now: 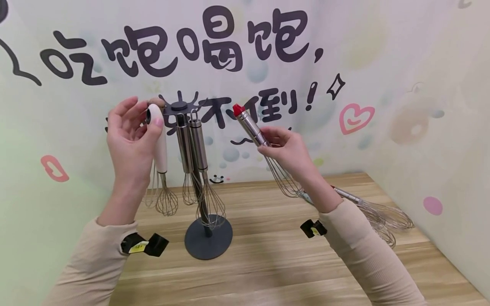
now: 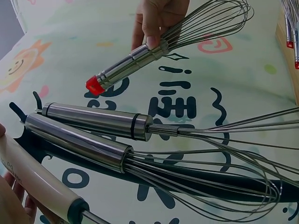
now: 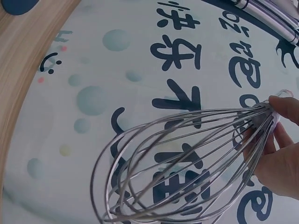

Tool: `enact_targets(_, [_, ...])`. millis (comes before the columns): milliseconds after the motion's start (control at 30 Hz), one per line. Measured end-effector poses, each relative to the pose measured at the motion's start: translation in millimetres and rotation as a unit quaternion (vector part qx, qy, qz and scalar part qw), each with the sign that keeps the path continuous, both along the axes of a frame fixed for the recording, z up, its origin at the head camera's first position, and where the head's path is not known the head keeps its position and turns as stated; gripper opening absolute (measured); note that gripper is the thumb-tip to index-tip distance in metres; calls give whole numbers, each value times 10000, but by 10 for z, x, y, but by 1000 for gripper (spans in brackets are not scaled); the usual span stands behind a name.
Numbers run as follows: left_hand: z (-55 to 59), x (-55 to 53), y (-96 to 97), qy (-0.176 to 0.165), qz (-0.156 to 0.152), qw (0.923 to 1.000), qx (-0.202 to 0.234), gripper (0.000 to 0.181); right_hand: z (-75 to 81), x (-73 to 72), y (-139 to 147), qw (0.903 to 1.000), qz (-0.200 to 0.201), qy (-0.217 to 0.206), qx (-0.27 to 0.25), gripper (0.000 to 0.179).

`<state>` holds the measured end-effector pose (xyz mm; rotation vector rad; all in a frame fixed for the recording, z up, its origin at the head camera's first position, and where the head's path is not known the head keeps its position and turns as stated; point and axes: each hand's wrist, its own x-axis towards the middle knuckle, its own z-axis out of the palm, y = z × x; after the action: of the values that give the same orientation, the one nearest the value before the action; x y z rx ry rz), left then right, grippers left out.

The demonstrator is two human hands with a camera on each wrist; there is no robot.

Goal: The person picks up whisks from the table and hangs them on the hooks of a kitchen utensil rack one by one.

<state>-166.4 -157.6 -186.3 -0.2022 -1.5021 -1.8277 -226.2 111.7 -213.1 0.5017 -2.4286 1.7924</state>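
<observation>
In my right hand (image 1: 287, 148) is a whisk (image 1: 249, 123) with a metal handle and red tip. Thumb and fingers pinch it where the handle meets the wires, the red end tilted up toward the stand. My left hand (image 1: 132, 127) is at the top left of a dark whisk stand (image 1: 208, 246), its thumb on a white-handled whisk (image 1: 160, 148) hanging there. Some of its fingers show behind that handle in the left wrist view. Two steel-handled whisks, one front (image 1: 198, 144) and one behind (image 1: 185, 144), hang beside it. A wooden handle end (image 1: 156, 103) peeks out behind the white one.
Several more whisks (image 1: 383, 216) lie on the right of the wooden table (image 1: 275, 263), partly behind the right forearm. Hooks (image 1: 178, 106) spread out from the stand's top. A wall (image 1: 402, 63) with large dark lettering rises behind the table.
</observation>
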Motion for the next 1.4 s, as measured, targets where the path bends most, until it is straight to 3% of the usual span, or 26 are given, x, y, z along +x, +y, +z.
enact_targets(667, [-9, 14, -85, 73, 48, 10000, 14, 43, 154, 152, -184, 9994, 266, 236, -55, 46])
enact_targets(1400, [-17, -4, -195, 350, -275, 9990, 97, 38, 205, 228, -278, 9981, 473, 368, -151, 44])
